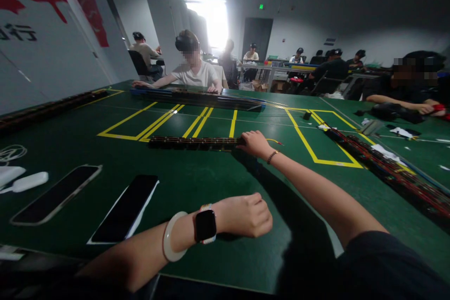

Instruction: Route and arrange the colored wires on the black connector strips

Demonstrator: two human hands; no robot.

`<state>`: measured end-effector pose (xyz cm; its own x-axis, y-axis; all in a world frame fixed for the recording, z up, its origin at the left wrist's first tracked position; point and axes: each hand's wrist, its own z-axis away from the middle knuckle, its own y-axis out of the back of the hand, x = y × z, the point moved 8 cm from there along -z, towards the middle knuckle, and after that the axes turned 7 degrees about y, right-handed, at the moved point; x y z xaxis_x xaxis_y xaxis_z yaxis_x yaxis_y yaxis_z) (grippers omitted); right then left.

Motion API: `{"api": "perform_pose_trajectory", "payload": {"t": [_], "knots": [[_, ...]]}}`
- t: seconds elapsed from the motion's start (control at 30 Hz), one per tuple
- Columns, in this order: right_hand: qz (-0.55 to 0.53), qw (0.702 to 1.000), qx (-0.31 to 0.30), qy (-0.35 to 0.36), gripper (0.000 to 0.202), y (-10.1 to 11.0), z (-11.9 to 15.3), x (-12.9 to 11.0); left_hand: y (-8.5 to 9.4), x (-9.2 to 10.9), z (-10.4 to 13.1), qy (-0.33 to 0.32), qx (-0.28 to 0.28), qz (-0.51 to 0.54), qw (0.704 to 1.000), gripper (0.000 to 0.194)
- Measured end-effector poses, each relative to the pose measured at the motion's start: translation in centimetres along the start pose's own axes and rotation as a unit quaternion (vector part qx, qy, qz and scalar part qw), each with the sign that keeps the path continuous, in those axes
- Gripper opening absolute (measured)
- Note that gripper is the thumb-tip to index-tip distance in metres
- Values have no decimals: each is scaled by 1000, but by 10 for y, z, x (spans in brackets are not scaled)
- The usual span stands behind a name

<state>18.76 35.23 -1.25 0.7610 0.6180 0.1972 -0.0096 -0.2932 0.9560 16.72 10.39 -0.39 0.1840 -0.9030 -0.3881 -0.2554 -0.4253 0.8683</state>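
On the green table, my right hand [255, 144] is closed on the right end of a long black wired strip [193, 142]. The strip lies crosswise, with thin light wires along its top. A short yellow wire with a red end [274, 141] sticks out beyond the hand. Nearer to me, my left hand [244, 214] is curled into a fist low over the table, apart from the strip. No object shows in it, and its palm side is hidden. A watch and a pale bangle are on that wrist.
Two phones [124, 208] [58, 194] and a white charger [31, 181] lie at the left. Yellow tape [232, 124] marks the green table [197, 173]. More wired strips [390, 164] lie at the right. A person [197, 72] sits opposite, behind a long dark-blue tray [197, 98].
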Motion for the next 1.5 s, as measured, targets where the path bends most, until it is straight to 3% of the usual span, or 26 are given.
{"api": "perform_pose_trajectory", "payload": {"t": [0.2, 0.27, 0.3, 0.33, 0.37, 0.43, 0.47, 0.5, 0.57, 0.6, 0.63, 0.67, 0.73, 0.87, 0.93, 1.0, 1.07, 1.13, 1.27, 1.4, 1.5], "knots": [[39, 998, -3, -53, 43, -16, -7, 67, -7, -16, 6, 47, -17, 51, 997, 20], [35, 995, -16, -91, 44, -26, -7, 88, -8, -30, 6, 128, -17, 163, 978, 19], [31, 993, -23, -111, 44, -31, -7, 96, -11, -41, 7, 191, -12, 256, 947, 20], [27, 991, -29, -129, 44, -36, -6, 104, -16, -54, 11, 261, -6, 372, 891, 21], [23, 989, -32, -143, 44, -40, -6, 109, -25, -64, 17, 328, 4, 491, 807, 22], [21, 985, -30, -166, 42, -45, -5, 116, -46, -78, 32, 425, 31, 688, 588, 24], [21, 984, -28, -174, 42, -47, -5, 118, -54, -84, 40, 458, 63, 737, 493, 23], [22, 983, -25, -181, 41, -48, -5, 120, -59, -91, 49, 481, 100, 761, 423, 21], [22, 981, -17, -192, 41, -48, -5, 120, -67, -102, 65, 515, 156, 778, 325, 17], [22, 981, -11, -194, 42, -46, -4, 119, -69, -107, 72, 526, 178, 776, 297, 17], [22, 981, -5, -193, 43, -44, -3, 117, -69, -111, 77, 537, 189, 768, 292, 18], [21, 982, 2, -189, 45, -42, 0, 115, -67, -115, 80, 547, 187, 755, 309, 19], [8, 984, 22, -174, 47, -35, 12, 111, -60, -119, 80, 553, 152, 720, 391, 21], [-36, 986, 61, -149, 44, -21, 71, 116, -54, -99, 63, 504, -14, 663, 553, 27], [-24, 984, 58, -169, 43, -15, 119, 133, -49, -86, 56, 464, -76, 560, 683, 28], [8, 974, 37, -224, 41, -8, 178, 160, -34, -71, 45, 380, -77, 376, 841, 23], [55, 954, 13, -294, 41, 1, 241, 189, -23, -44, 33, 259, -73, 226, 936, 19], [106, 929, -12, -355, 40, 14, 303, 213, -14, -19, 25, 151, -52, 129, 979, 20], [189, 873, -66, -444, 46, 34, 411, 243, 0, 11, 13, 27, -13, 32, 999, 22], [135, 850, -75, -504, 51, 29, 481, 277, 1, 16, 5, 12, -12, 27, 999, 18], [58, 837, -70, -539, 54, 13, 505, 304, -2, 11, 5, 27, -20, 21, 999, 18]]}}
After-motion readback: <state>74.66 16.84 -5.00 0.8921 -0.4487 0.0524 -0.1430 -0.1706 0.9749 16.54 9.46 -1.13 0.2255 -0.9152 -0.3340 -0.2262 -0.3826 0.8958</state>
